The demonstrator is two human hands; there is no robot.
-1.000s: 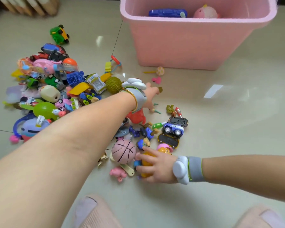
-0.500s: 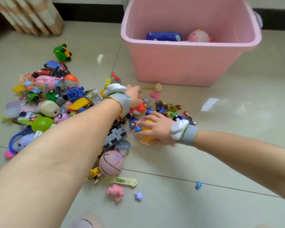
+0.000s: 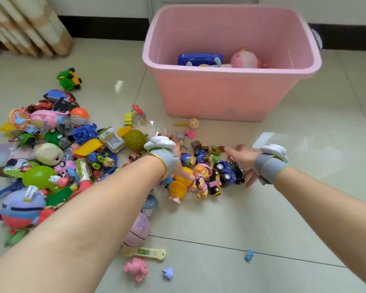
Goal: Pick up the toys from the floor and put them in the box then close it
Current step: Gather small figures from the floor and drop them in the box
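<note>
Tiled floor: toys' labels unreadable beside pink box.

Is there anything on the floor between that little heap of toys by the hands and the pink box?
Only small bits: a pink heart and a yellow lollipop toy. The pink box has no lid on.

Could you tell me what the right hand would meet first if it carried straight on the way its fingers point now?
Probably the brown toy figure just past the right hand, though depth is unclear.
</note>
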